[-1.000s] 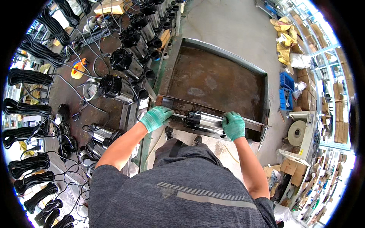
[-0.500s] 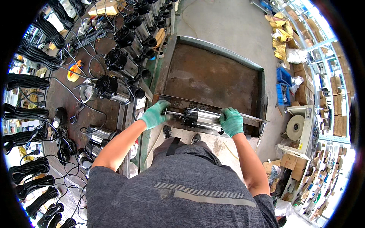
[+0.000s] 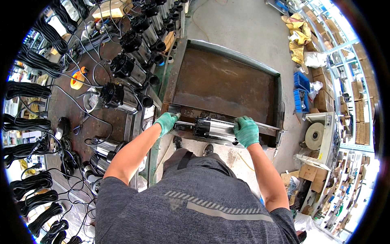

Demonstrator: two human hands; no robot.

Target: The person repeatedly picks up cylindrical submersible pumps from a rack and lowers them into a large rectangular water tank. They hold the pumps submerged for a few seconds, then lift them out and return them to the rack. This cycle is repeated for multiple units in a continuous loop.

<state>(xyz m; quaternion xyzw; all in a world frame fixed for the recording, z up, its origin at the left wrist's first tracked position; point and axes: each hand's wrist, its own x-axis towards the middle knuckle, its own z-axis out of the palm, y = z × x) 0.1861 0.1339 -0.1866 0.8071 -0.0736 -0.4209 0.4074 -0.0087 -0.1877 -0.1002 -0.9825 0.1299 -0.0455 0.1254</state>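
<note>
- Down at the near edge of the rusty metal tray (image 3: 227,83), a shiny steel pump (image 3: 215,128) lies on its side, resting across the tray's front rim.
- Left hand (image 3: 166,122) (in a green glove) is closed around the thin end sticking out of the pump's dark cap.
- Right hand (image 3: 245,131), gloved the same, is clenched over the pump's other end.
- Inside, the tray holds nothing but its brown, stained floor.
- Left of the tray, a workbench (image 3: 87,122) carries a row of similar pumps (image 3: 134,67) with black tops, cables trailing between them.
- Coils of black cable (image 3: 26,89) hang along the far left.
- Blue crates (image 3: 301,89) sit on the floor right of the tray, near cardboard boxes (image 3: 325,75); what they contain cannot be made out.
</note>
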